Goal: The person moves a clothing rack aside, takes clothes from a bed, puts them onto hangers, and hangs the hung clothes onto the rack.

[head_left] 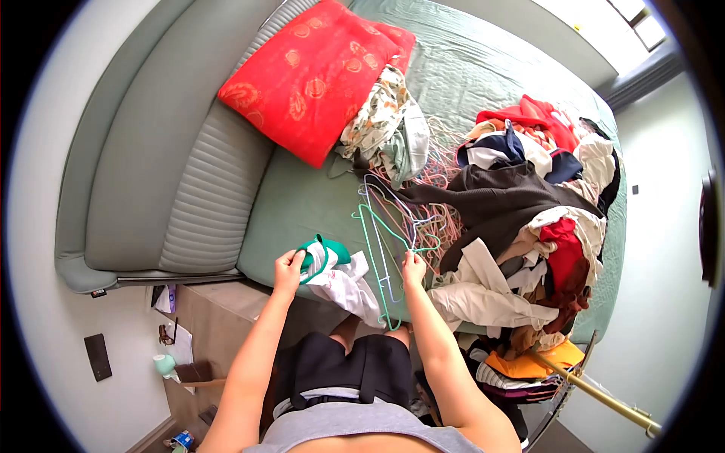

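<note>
My left hand (288, 270) is closed on the green collar of a white and green garment (341, 283), which hangs down at the bed's near edge. To the right, my right hand (413, 269) is closed around the hook end of a green hanger (375, 249). That hanger slants across the sheet, its far end low near my legs. Several white and purple hangers lie beside and beyond it. A tangle of pink hangers (442, 189) spreads just past my right hand.
A large heap of clothes (521, 196) covers the bed's right side. Red bedding (317, 75) and a floral cloth (385, 113) lie further back. The padded headboard (151, 151) stands at left. A metal rack bar (604, 394) and folded clothes are at lower right.
</note>
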`<act>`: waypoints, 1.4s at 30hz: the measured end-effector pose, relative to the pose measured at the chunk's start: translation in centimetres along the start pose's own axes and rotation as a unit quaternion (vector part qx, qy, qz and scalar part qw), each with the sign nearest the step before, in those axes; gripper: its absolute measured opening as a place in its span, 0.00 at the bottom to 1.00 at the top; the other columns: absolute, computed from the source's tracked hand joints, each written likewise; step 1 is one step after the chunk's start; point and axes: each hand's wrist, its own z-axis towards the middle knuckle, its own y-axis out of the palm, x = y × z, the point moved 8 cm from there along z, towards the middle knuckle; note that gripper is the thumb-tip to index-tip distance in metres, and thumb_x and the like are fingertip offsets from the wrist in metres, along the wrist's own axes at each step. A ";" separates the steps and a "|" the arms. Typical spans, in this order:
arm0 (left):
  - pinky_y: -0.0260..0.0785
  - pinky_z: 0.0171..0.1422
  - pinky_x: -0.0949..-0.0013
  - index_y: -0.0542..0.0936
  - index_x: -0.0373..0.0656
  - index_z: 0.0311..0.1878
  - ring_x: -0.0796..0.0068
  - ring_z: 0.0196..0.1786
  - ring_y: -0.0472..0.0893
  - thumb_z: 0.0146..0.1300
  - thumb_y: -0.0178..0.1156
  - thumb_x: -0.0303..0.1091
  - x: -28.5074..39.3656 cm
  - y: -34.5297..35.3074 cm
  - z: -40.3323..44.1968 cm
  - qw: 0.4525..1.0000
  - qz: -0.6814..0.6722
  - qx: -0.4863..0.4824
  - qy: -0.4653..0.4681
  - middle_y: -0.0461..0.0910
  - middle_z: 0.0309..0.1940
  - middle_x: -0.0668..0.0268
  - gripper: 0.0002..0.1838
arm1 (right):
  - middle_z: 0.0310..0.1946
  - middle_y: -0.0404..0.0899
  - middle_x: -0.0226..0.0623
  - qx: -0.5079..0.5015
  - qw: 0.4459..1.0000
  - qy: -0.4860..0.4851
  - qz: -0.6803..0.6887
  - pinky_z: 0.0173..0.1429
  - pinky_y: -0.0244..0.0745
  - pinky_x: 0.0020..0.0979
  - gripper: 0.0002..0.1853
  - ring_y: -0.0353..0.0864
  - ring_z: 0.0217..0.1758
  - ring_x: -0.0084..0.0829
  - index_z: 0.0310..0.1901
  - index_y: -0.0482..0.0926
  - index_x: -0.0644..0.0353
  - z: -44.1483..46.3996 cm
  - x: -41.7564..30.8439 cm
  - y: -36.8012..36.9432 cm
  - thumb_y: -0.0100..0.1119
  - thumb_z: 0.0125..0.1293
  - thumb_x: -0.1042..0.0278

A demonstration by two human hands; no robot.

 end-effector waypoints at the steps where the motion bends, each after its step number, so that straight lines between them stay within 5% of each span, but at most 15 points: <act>1: 0.62 0.33 0.79 0.79 0.35 0.31 0.88 0.28 0.69 0.62 0.57 0.35 -0.1 0.2 0.0 1.000 -0.006 0.002 0.001 0.74 0.25 0.76 0.11 | 0.15 0.72 0.25 0.036 0.998 -0.009 -0.049 0.18 0.61 0.22 0.14 0.68 0.14 0.17 0.27 0.78 0.57 -0.5 -0.6 -1.3 0.54 0.66 0.58; 3: 0.63 0.34 0.79 0.79 0.34 0.32 0.87 0.28 0.70 0.61 0.57 0.36 -0.1 0.9 0.0 1.000 -0.016 -0.009 -0.003 0.75 0.25 0.75 0.12 | 0.16 0.75 0.32 0.090 0.984 -0.018 -0.150 0.23 0.66 0.28 0.16 0.75 0.20 0.22 0.26 0.77 0.59 -0.6 -1.4 -3.9 0.52 0.66 0.57; 4: 0.64 0.34 0.79 0.79 0.34 0.32 0.87 0.28 0.70 0.61 0.57 0.36 0.2 1.3 -0.1 1.000 -0.016 -0.014 -0.005 0.75 0.25 0.75 0.12 | 0.17 0.75 0.39 0.195 0.895 -0.155 -0.370 0.28 0.68 0.35 0.17 0.78 0.24 0.30 0.27 0.77 0.61 -2.2 -5.3 -5.3 0.51 0.66 0.56; 8: 0.64 0.35 0.79 0.80 0.35 0.34 0.87 0.29 0.71 0.60 0.59 0.35 0.5 2.7 0.2 1.000 -0.012 -0.024 0.016 0.76 0.26 0.75 0.11 | 0.27 0.77 0.46 0.122 0.939 -0.252 -0.199 0.35 0.69 0.40 0.12 0.76 0.31 0.46 0.31 0.76 0.61 -2.4 -6.4 -8.6 0.52 0.64 0.60; 12: 0.65 0.35 0.80 0.80 0.36 0.33 0.88 0.29 0.72 0.59 0.61 0.33 1.7 3.6 1.0 0.998 -0.003 -0.010 0.067 0.76 0.25 0.75 0.08 | 0.26 0.76 0.42 0.096 0.854 -0.399 -0.320 0.29 0.69 0.36 0.07 0.76 0.25 0.42 0.39 0.76 0.57 -10.0 -13.8 -8.3 0.54 0.62 0.65; 13: 0.65 0.34 0.81 0.80 0.37 0.33 0.88 0.28 0.72 0.58 0.61 0.32 2.6 3.8 1.0 0.997 -0.003 -0.005 0.083 0.76 0.25 0.74 0.07 | 0.24 0.78 0.39 0.070 0.880 -0.354 -0.310 0.27 0.69 0.33 0.10 0.75 0.21 0.36 0.42 0.78 0.56 -12.0 -15.6 -8.1 0.57 0.61 0.65; 15: 0.65 0.32 0.81 0.79 0.37 0.33 0.87 0.27 0.72 0.58 0.61 0.32 3.5 4.0 1.2 0.995 0.004 0.004 0.098 0.77 0.25 0.74 0.07 | 0.22 0.79 0.37 0.022 0.850 -0.434 -0.297 0.25 0.68 0.30 0.11 0.75 0.18 0.31 0.43 0.81 0.55 -15.3 -17.5 -7.6 0.61 0.58 0.67; 19: 0.63 0.33 0.82 0.79 0.38 0.32 0.88 0.26 0.70 0.59 0.60 0.34 4.9 4.5 1.5 0.990 0.099 0.021 0.100 0.75 0.24 0.75 0.08 | 0.21 0.79 0.37 -0.059 0.886 -0.409 -0.210 0.24 0.67 0.26 0.08 0.75 0.18 0.29 0.38 0.83 0.57 -19.8 -20.2 -7.1 0.63 0.56 0.70; 20: 0.69 0.35 0.73 0.81 0.40 0.33 0.76 0.29 0.79 0.57 0.60 0.36 5.1 4.5 1.6 0.981 0.151 0.043 0.114 0.81 0.27 0.66 0.09 | 0.21 0.79 0.37 -0.068 0.887 -0.416 -0.189 0.23 0.67 0.26 0.08 0.75 0.17 0.28 0.38 0.83 0.57 -20.6 -20.8 -7.2 0.63 0.56 0.71; 24: 0.71 0.43 0.67 0.82 0.45 0.35 0.61 0.39 0.80 0.54 0.62 0.36 9.8 7.3 -2.0 0.924 0.244 0.042 0.292 0.81 0.35 0.62 0.08 | 0.19 0.77 0.36 -0.087 0.886 -0.432 -0.145 0.23 0.66 0.24 0.07 0.73 0.17 0.24 0.37 0.82 0.59 -23.4 -23.1 -8.6 0.62 0.56 0.73; 26: 0.72 0.43 0.66 0.83 0.46 0.35 0.61 0.38 0.80 0.53 0.62 0.35 12.0 9.5 -4.6 0.895 0.261 0.020 0.360 0.81 0.37 0.64 0.08 | 0.18 0.77 0.37 -0.101 0.899 -0.401 -0.146 0.23 0.66 0.24 0.05 0.73 0.17 0.24 0.36 0.82 0.61 -24.0 -23.7 -9.8 0.62 0.57 0.74; 35: 0.72 0.43 0.67 0.82 0.42 0.38 0.61 0.39 0.80 0.48 0.63 0.26 16.4 21.4 -21.9 0.818 0.231 -0.169 0.499 0.80 0.37 0.61 0.11 | 0.25 0.82 0.33 -0.056 0.911 -0.403 -0.071 0.25 0.65 0.23 0.05 0.69 0.19 0.19 0.32 0.80 0.68 -27.8 -25.6 -17.8 0.61 0.57 0.74; 37: 0.71 0.45 0.66 0.81 0.40 0.39 0.61 0.41 0.80 0.47 0.62 0.23 16.1 23.0 -25.1 0.860 0.180 -0.201 0.434 0.80 0.37 0.60 0.13 | 0.25 0.81 0.33 -0.015 0.909 -0.408 -0.081 0.26 0.65 0.23 0.05 0.70 0.20 0.19 0.32 0.80 0.68 -29.2 -25.7 -20.4 0.61 0.58 0.74; 42: 0.70 0.44 0.65 0.81 0.38 0.35 0.59 0.38 0.79 0.48 0.61 0.24 18.1 23.7 -25.4 0.828 0.188 -0.109 0.517 0.80 0.34 0.57 0.08 | 0.21 0.80 0.32 0.029 0.891 -0.440 -0.107 0.25 0.64 0.22 0.05 0.67 0.19 0.17 0.35 0.81 0.66 -33.2 -23.3 -29.4 0.62 0.57 0.75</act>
